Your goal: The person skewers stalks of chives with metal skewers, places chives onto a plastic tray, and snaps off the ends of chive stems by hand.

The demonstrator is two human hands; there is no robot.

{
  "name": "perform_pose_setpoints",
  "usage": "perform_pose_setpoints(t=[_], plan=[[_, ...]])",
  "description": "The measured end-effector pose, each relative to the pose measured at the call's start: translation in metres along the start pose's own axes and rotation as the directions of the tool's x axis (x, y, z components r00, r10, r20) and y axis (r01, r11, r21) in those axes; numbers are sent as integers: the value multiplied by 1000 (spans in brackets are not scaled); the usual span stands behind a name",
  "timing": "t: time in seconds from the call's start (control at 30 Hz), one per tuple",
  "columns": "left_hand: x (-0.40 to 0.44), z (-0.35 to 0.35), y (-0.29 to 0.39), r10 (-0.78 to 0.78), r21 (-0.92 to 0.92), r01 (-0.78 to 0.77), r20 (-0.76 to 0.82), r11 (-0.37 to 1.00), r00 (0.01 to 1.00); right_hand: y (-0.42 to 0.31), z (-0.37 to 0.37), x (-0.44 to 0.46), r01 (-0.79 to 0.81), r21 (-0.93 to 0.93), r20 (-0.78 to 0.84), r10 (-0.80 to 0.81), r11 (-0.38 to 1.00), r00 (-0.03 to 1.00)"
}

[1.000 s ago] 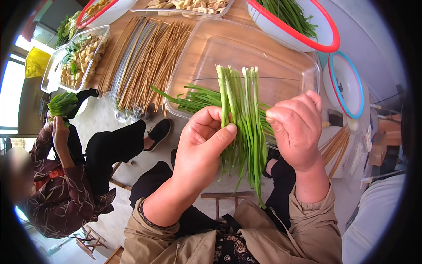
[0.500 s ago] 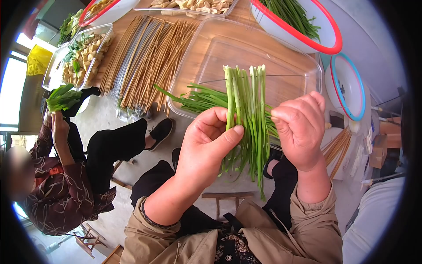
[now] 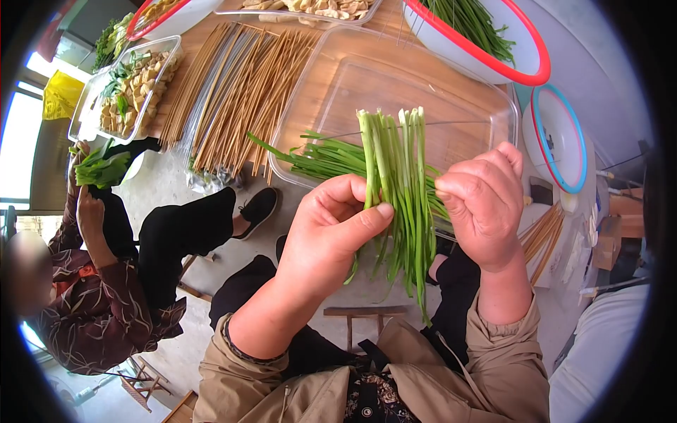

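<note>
A row of green chives hangs in front of me, pale cut ends up and leaves down. My left hand is closed on them, thumb and fingers pinching the stalks. A thin, dark skewer-like line crosses near their pale ends. My right hand is closed just right of the stalks, its thumb and fingertip pressed together; whatever they pinch is hidden. More chives lie in the clear plastic tray behind my hands.
Many wooden skewers lie on the table left of the tray. Beyond them stands a box of cut food pieces. A red-rimmed basin holds greens at back right. On the left, a seated person handles leafy greens.
My hands and the chives have barely shifted. The person on the left has lowered the leafy greens and now has both hands at them.
</note>
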State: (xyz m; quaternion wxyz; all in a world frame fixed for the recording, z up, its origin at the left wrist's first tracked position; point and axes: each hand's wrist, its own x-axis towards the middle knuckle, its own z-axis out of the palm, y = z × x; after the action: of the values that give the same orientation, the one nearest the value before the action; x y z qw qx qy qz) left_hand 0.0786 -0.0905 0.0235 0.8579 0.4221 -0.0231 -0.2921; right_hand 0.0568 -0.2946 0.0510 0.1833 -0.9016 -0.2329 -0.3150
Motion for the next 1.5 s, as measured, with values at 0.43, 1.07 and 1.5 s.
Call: perform_pose_setpoints(t=[0.43,1.07,1.5], plan=[[3,-2,1,-113,-16,115,98,993,989,1,1,-2,10,41,5,-10,999,1000],[3,-1,-3,47,-38,-47,-5,998,999,2,9,-4,-59,126,-27,63,990,998],[1,-5,-7,142,112,-137,-34,984,989,0,8,-5,-72,109,-30,76,991,997]])
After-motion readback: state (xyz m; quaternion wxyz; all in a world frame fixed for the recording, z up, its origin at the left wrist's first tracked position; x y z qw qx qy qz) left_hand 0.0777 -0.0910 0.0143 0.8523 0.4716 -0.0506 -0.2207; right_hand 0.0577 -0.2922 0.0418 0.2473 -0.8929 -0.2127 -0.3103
